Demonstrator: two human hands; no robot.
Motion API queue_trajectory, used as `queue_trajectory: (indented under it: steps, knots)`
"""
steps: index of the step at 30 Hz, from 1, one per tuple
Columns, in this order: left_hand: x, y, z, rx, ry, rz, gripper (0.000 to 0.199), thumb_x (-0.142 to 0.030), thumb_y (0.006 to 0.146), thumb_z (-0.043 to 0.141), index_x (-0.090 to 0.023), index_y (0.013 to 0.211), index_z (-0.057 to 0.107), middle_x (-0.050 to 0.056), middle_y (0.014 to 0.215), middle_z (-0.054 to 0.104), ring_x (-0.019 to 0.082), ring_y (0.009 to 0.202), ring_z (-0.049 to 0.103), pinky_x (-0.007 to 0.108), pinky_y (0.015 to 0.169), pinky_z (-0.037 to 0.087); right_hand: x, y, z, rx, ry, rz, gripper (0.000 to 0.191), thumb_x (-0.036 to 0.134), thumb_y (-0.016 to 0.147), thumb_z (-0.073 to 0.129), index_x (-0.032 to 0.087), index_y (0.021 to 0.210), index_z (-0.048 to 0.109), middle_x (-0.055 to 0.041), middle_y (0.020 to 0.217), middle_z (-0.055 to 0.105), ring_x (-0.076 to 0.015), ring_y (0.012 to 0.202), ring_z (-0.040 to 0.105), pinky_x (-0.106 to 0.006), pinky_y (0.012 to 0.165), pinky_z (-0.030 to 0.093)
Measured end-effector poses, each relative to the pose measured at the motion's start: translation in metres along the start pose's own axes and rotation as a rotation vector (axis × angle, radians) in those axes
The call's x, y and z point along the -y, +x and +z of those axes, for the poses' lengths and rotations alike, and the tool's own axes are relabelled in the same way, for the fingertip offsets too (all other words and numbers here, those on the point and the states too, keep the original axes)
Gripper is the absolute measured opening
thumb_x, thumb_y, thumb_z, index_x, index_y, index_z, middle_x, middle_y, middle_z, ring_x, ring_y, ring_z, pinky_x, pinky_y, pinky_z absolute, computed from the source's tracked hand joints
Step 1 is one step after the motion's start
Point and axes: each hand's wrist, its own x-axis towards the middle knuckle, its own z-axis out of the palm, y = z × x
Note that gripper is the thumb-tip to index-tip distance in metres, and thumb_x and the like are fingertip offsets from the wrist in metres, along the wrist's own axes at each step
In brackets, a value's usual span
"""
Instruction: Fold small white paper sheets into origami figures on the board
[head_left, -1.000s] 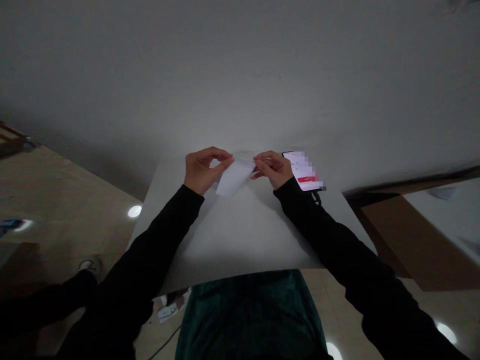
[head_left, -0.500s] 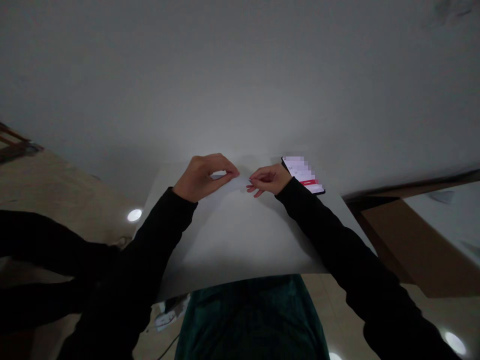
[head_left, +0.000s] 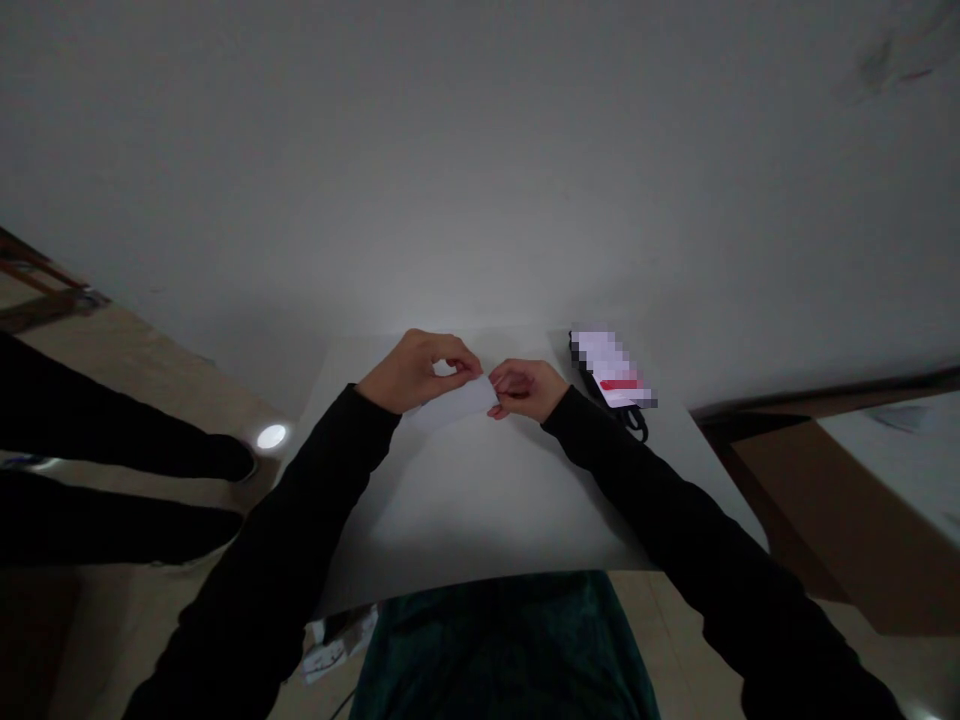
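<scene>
Paper strip (head_left: 454, 402) pinched betw. L hand (head_left: 414, 375) & R hand (head_left: 526, 390), fingers curled nearly shut on it, over white table (head_left: 480, 500), left end hidden by L hand. Phone (head_left: 611, 370) w/ pixelated screen & black cord (head_left: 636, 425) lies just right of R hand. Another person's dark legs (head_left: 112, 450) on tiled floor (head_left: 127, 385) at left, cardboard (head_left: 817, 510) at right, cut off by frame.

A workroom or office is probably shown, though the view is dim. A white desk (head_left: 480, 510) stands at the middle of the frame, with a phone (head_left: 611, 370) laid on its far right. At the upper left, a polished beige tile floor (head_left: 150, 365) is seen, a round ceiling light's reflection (head_left: 271, 436) lying on it. A cardboard box (head_left: 817, 510) is placed at the right.
</scene>
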Motion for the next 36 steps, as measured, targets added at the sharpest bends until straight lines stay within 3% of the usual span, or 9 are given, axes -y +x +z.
queue_trajectory:
  steps: [3,8,12,19,25,31,36]
  knots:
    - [0.005,-0.002,-0.001,-0.078,-0.105,-0.107,0.013,-0.031,0.078,0.067,-0.019,0.079,0.073,0.002,0.075,0.071,0.013,0.069,0.063,0.024,0.067,0.049,0.007,-0.002,0.0,0.015,0.08,-0.066,0.029,0.028,0.067,0.071,0.019,0.09,0.056,0.0031,0.068,0.069,-0.0152,0.066,0.071,-0.032,0.066,0.062]
    - [0.014,-0.001,0.004,-0.27,-0.353,-0.236,0.017,-0.031,0.069,0.075,-0.016,0.076,0.072,0.004,0.074,0.071,0.013,0.067,0.063,0.027,0.069,0.052,0.015,-0.004,-0.001,-0.071,0.137,-0.167,0.027,0.031,0.067,0.075,0.018,0.087,0.062,0.0011,0.074,0.07,-0.0131,0.068,0.068,-0.033,0.067,0.063]
    - [0.015,0.001,0.012,-0.388,-0.476,-0.323,0.02,-0.03,0.064,0.079,-0.015,0.075,0.072,0.004,0.073,0.071,0.013,0.066,0.064,0.027,0.069,0.054,0.015,-0.003,-0.002,-0.15,0.077,-0.133,0.028,0.033,0.063,0.079,0.017,0.083,0.067,-0.0004,0.072,0.071,-0.0136,0.064,0.068,-0.03,0.064,0.061]
    - [0.021,0.001,0.03,-0.42,-0.663,-0.485,0.024,-0.031,0.06,0.082,-0.015,0.075,0.072,0.004,0.073,0.071,0.014,0.065,0.065,0.028,0.067,0.054,0.012,0.0,-0.009,-0.262,0.117,-0.024,0.033,0.043,0.061,0.079,0.015,0.075,0.07,-0.0013,0.059,0.069,-0.0132,0.052,0.065,-0.029,0.054,0.059]
    - [0.026,0.001,0.043,-0.477,-0.698,-0.506,0.024,-0.031,0.059,0.083,-0.015,0.074,0.072,0.005,0.071,0.071,0.014,0.062,0.064,0.028,0.063,0.053,0.005,0.004,-0.017,-0.306,0.183,0.075,0.038,0.049,0.055,0.081,0.016,0.068,0.069,-0.0017,0.055,0.067,-0.0143,0.05,0.063,-0.034,0.057,0.058]
    - [0.025,0.005,0.055,-0.581,-0.676,-0.475,0.024,-0.03,0.059,0.083,-0.015,0.074,0.072,0.005,0.075,0.072,0.015,0.067,0.066,0.03,0.069,0.054,0.002,0.007,-0.011,-0.479,0.191,0.043,0.039,0.05,0.053,0.081,0.017,0.069,0.067,-0.0013,0.063,0.069,-0.014,0.056,0.063,-0.034,0.06,0.058]
    - [0.023,0.006,0.062,-0.698,-0.693,-0.494,0.022,-0.029,0.059,0.082,-0.015,0.074,0.072,0.004,0.072,0.071,0.013,0.064,0.064,0.028,0.067,0.054,-0.005,0.008,-0.004,-0.441,0.26,0.057,0.041,0.05,0.051,0.082,0.016,0.068,0.067,-0.0014,0.066,0.069,-0.0129,0.059,0.062,-0.033,0.064,0.058]
